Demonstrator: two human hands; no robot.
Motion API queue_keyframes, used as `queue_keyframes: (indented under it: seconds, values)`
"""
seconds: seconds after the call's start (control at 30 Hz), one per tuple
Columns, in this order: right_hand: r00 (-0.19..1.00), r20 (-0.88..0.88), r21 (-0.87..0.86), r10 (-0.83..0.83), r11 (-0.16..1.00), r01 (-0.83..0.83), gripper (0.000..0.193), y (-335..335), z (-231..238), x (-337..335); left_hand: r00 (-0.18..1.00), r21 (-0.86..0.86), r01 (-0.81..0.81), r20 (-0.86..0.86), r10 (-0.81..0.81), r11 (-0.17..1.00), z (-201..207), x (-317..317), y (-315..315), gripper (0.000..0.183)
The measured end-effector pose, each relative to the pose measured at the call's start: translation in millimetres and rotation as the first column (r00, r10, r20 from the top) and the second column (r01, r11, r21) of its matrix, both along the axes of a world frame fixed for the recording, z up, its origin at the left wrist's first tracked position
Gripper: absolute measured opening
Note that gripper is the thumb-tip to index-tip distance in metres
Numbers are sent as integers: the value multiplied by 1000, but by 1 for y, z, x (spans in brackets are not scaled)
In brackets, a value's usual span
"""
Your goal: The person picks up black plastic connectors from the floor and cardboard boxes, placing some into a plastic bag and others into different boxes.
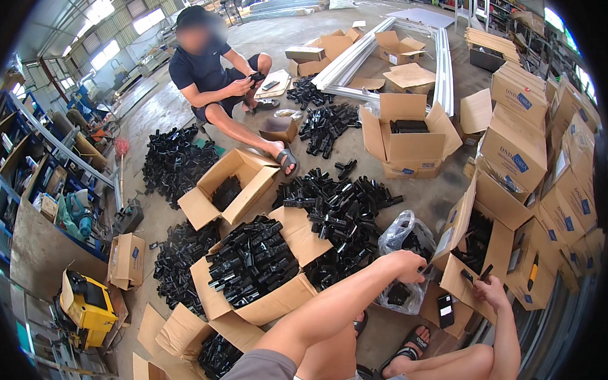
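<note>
My left hand point(408, 265) is at the rim of a clear plastic bag point(396, 240) that has black fittings inside. Its fingers curl downward, and their tips are partly hidden, so what they grip does not show. At the right, my right hand point(492, 293) pinches a slim black piece point(486, 272), just in front of an opened cardboard box point(503, 250). Black fittings point(475, 241) fill much of that box. Below, a dark phone point(445, 310) with a lit screen lies on a cardboard flap, between my two hands.
Loose black fittings point(345, 215) lie in piles on the floor. An open box point(281, 303) is full of them. Another person point(199, 73) sits at the far left, handling a dark part. Stacked cartons point(517, 146) line the right side. A yellow machine point(90, 311) stands at the left.
</note>
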State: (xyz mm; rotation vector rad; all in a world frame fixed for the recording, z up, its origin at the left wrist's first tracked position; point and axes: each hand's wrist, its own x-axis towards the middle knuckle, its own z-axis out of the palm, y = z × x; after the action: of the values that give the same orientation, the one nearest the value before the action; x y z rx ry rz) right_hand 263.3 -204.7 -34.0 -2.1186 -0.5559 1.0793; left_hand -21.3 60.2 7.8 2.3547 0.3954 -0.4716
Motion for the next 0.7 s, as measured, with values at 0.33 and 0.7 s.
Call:
queue_keyframes:
  seconds: [0.33,0.7]
  values:
    - [1000,7,-30,10,999,-10,33,-1,-2,4,1000,20,20,6,-20,1000,-7,4,-1,62]
    - [1000,-25,-4,-1,1000,1,27,4,-2,-6,999,-1,-2,-48,2,1000,-8,-2,4,63]
